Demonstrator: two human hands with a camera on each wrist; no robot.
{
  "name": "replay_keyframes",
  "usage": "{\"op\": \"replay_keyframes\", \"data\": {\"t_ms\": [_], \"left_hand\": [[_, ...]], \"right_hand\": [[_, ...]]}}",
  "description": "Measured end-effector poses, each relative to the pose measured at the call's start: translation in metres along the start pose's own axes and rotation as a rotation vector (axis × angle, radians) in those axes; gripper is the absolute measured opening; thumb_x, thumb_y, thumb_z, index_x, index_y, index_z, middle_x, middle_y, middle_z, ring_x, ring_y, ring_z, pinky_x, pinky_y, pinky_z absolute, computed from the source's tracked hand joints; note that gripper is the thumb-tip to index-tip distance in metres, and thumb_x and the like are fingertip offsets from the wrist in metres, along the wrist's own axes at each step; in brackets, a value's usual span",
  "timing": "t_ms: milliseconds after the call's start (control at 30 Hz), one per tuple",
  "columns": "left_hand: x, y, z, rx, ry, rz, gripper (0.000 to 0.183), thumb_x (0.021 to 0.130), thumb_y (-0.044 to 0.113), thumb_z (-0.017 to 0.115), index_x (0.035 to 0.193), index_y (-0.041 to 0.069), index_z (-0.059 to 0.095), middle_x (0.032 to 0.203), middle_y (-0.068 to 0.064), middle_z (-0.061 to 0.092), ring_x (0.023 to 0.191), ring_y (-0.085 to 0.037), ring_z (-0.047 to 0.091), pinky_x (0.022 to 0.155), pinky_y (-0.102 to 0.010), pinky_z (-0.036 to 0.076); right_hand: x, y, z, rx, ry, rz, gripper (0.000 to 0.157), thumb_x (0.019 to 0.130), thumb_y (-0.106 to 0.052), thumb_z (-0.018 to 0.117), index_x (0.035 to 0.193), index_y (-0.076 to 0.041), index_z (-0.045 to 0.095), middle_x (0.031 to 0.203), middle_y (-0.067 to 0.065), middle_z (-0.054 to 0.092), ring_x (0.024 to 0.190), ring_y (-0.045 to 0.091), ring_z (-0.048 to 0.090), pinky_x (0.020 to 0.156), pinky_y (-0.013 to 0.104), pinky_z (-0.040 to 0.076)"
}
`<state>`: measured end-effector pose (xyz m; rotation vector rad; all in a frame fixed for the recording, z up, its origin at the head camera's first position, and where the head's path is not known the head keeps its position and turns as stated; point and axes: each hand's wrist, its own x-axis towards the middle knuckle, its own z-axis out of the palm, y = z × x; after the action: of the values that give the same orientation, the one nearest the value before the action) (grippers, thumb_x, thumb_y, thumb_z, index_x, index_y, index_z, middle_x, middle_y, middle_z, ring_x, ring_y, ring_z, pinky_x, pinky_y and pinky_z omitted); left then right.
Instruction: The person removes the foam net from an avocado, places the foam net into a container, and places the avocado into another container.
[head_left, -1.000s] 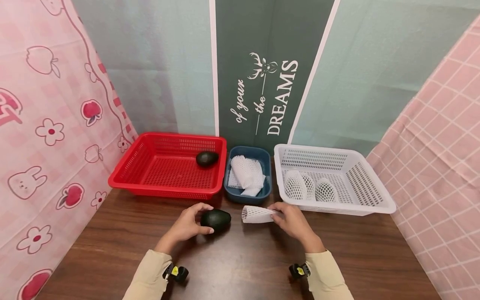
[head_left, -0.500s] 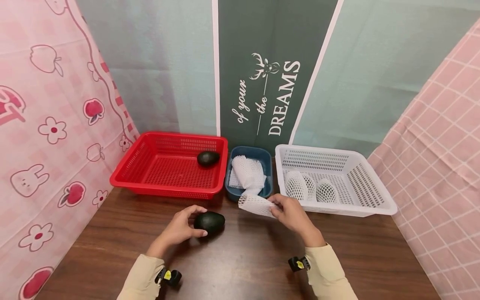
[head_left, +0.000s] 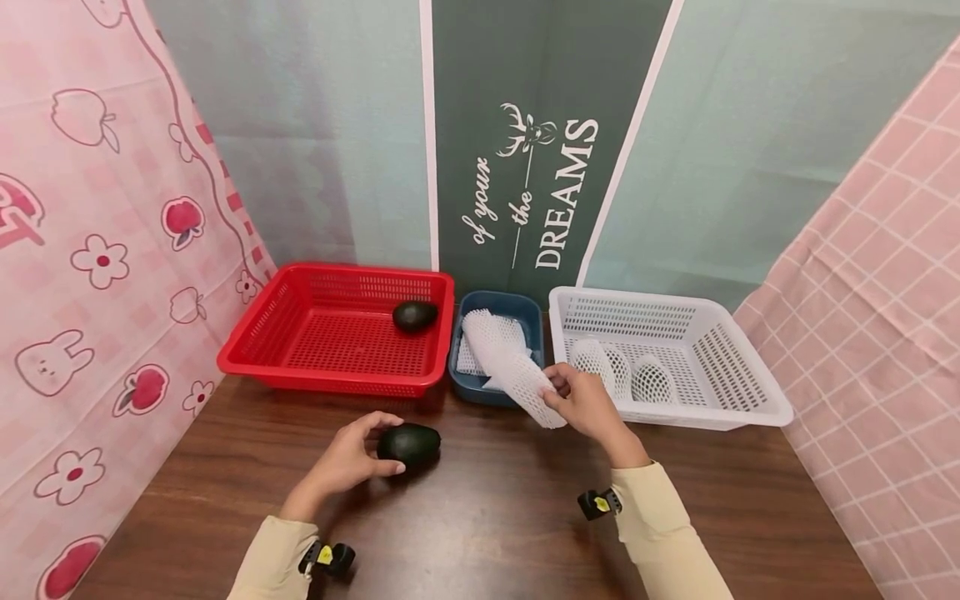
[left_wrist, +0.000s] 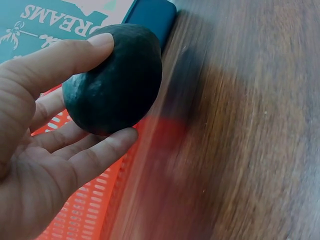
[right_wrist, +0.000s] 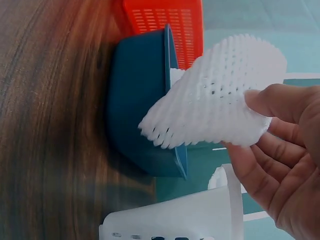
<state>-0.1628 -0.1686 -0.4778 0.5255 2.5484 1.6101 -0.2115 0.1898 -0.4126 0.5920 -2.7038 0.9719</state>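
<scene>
My left hand (head_left: 352,454) holds a dark green avocado (head_left: 409,445) above the table, thumb on one side and fingers on the other. In the left wrist view the avocado (left_wrist: 117,80) lies between thumb and fingertips. My right hand (head_left: 588,406) pinches a white foam net sleeve (head_left: 531,388) near one end. The sleeve slants over the front rim of the blue bin (head_left: 468,390), where more white foam nets (head_left: 487,333) lie. Seen from the right wrist, the sleeve (right_wrist: 220,95) is flattened between thumb and fingers, with no fruit visible inside.
A red basket (head_left: 315,379) at the back left contains another avocado (head_left: 415,316). The white basket (head_left: 720,417) at the back right holds several net-wrapped fruits (head_left: 652,382). All three containers stand in a row on the brown wooden table (head_left: 480,533), before hanging cloths.
My left hand has shifted left with the avocado. The right hand has raised the foam sleeve slightly and turned it, so its far end now points up toward the blue bin.
</scene>
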Motion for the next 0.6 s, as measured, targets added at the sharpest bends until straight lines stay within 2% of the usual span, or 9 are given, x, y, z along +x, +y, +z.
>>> {"op": "replay_keyframes", "data": {"t_ms": [133,433,600], "left_hand": [[-0.002,0.0,-0.004,0.001,0.004,-0.007,0.056,0.063,0.008,0.085,0.112,0.007,0.058,0.108,-0.009,0.059,0.096,-0.029,0.059,0.073,-0.028,0.051],[-0.007,-0.006,-0.011,-0.023,0.014,-0.019,0.056,0.063,0.009,0.085,0.112,0.005,0.058,0.108,-0.012,0.059,0.097,-0.032,0.059,0.074,-0.031,0.051],[-0.009,-0.007,-0.015,-0.019,0.017,-0.019,0.056,0.064,0.009,0.085,0.112,0.004,0.058,0.108,-0.013,0.059,0.097,-0.031,0.059,0.074,-0.03,0.051]], "right_hand": [[0.004,0.0,0.0,0.019,0.036,0.06,0.026,0.078,-0.005,0.073,0.1,0.001,0.062,0.075,0.004,0.061,0.065,0.016,0.057,0.06,0.032,0.049],[0.016,0.003,0.003,-0.001,0.154,0.119,0.032,0.078,-0.007,0.072,0.106,0.002,0.059,0.073,0.006,0.062,0.063,0.018,0.059,0.056,0.033,0.048],[0.026,0.003,0.005,-0.027,0.158,0.18,0.032,0.079,-0.01,0.07,0.107,0.003,0.059,0.073,0.007,0.06,0.063,0.021,0.058,0.056,0.035,0.047]]}}
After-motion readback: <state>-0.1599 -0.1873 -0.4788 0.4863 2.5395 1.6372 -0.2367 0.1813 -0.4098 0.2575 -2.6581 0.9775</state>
